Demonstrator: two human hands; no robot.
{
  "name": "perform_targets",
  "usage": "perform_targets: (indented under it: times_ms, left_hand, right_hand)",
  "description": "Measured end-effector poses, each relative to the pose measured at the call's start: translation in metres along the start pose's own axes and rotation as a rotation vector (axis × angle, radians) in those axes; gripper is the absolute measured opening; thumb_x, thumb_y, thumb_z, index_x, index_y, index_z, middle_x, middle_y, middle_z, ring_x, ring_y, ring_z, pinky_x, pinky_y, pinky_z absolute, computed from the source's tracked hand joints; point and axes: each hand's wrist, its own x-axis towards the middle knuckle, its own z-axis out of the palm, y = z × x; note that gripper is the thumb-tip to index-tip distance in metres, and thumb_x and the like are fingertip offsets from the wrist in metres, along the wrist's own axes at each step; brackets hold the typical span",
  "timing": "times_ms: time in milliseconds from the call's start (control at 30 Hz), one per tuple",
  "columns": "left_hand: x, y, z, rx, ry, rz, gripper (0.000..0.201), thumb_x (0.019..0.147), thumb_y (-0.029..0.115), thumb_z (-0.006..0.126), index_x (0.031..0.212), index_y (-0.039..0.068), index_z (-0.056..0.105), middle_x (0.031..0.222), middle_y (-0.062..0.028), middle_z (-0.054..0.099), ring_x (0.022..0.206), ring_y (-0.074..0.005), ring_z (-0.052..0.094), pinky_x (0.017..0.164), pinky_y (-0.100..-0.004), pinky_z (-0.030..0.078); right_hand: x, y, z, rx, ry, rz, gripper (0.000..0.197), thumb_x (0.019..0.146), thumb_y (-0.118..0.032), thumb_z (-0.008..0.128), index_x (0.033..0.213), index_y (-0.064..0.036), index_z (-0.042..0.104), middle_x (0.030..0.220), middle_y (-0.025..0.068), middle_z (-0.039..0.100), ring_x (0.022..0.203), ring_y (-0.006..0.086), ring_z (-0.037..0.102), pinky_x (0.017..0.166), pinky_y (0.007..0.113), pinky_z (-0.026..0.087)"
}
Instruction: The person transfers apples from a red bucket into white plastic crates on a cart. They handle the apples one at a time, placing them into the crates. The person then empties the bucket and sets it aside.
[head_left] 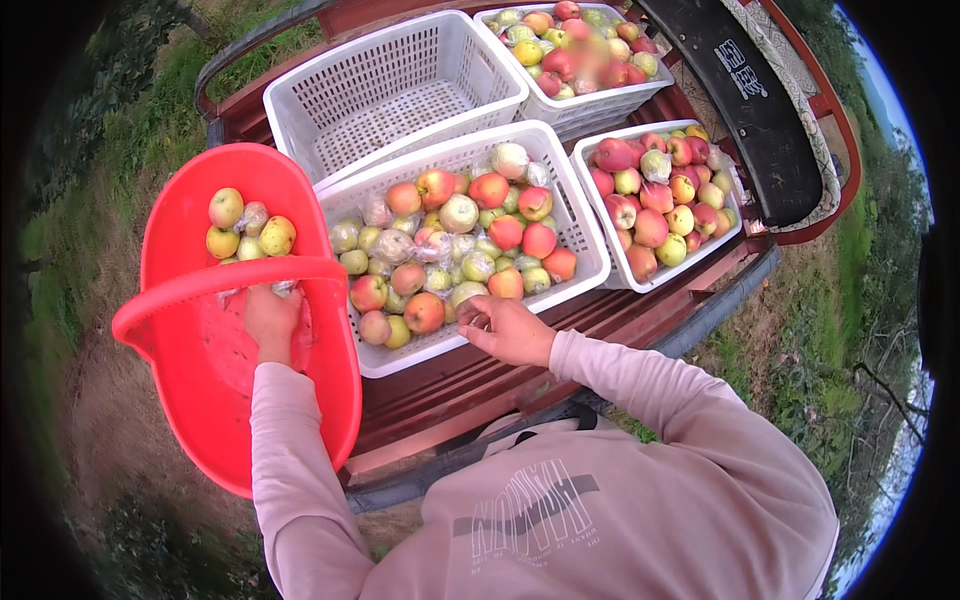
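Note:
My left hand (271, 322) reaches down into a red plastic basket (215, 400); the basket's arched handle (235, 280) hides its fingertips. Several yellow-green apples (278, 236), some wrapped in clear film, lie at the basket's far end, just beyond that hand. Over the near edge of the middle white crate (440, 347) hovers my right hand (508, 332), its fingers loosely bent and apart, and I see nothing held in them. Red and green apples (425, 312), some bagged in clear film, fill much of this crate right beside the fingers.
Behind the middle crate stands a white slatted crate (395, 85) with its bare floor showing. Two more white crates hold apples, one at the back right (600, 100) and one at the right (655, 280). All rest on a dark-red ribbed truck bed (420, 410). A black seat (765, 110) is at far right.

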Motion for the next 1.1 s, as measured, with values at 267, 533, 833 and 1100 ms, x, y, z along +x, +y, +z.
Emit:
perform_targets:
  times_ms: [267, 533, 833, 1100]
  left_hand:
    - [-0.035, 0.017, -0.081, -0.571, -0.543, 0.017, 0.050, 0.082, 0.025, 0.090, 0.115, 0.005, 0.059, 0.110, -0.0086, 0.071, 0.102, -0.0189, 0.071, 0.086, -0.0366, 0.058]
    - [-0.119, 0.069, -0.105, -1.007, -0.977, 0.204, 0.063, 0.082, 0.014, 0.099, 0.131, 0.005, 0.059, 0.123, -0.0076, 0.071, 0.112, -0.0187, 0.072, 0.095, -0.0356, 0.059]
    - [-0.069, 0.048, -0.099, -0.510, -0.663, 0.138, 0.046, 0.099, 0.023, 0.086, 0.135, -0.001, 0.072, 0.107, -0.0079, 0.078, 0.101, -0.0164, 0.071, 0.092, -0.0344, 0.059]
    - [-0.010, -0.013, 0.019, 0.029, -0.111, 0.362, 0.063, 0.090, 0.016, 0.084, 0.148, 0.003, 0.064, 0.155, -0.0266, 0.056, 0.142, -0.0485, 0.058, 0.118, -0.0533, 0.052]
  right_hand:
    - [0.011, -0.023, 0.027, 0.436, 0.023, 0.063, 0.028, 0.109, -0.020, 0.073, 0.127, 0.0008, 0.071, 0.103, 0.0060, 0.076, 0.092, 0.0134, 0.071, 0.085, 0.033, 0.061]
    - [0.007, -0.089, 0.027, 1.094, -0.276, 0.259, 0.046, 0.113, -0.033, 0.070, 0.147, -0.0060, 0.057, 0.132, 0.0088, 0.068, 0.106, 0.0191, 0.073, 0.087, 0.038, 0.068]
    - [0.027, 0.001, -0.016, 0.820, -0.034, 0.423, 0.052, 0.106, -0.033, 0.080, 0.143, -0.0041, 0.058, 0.120, 0.0078, 0.072, 0.089, 0.0165, 0.072, 0.072, 0.031, 0.060]
    - [0.063, 0.183, -0.135, 0.236, 0.589, 0.622, 0.062, 0.098, -0.024, 0.083, 0.146, 0.0036, 0.057, 0.113, 0.0171, 0.075, 0.086, 0.0250, 0.075, 0.072, 0.036, 0.065]
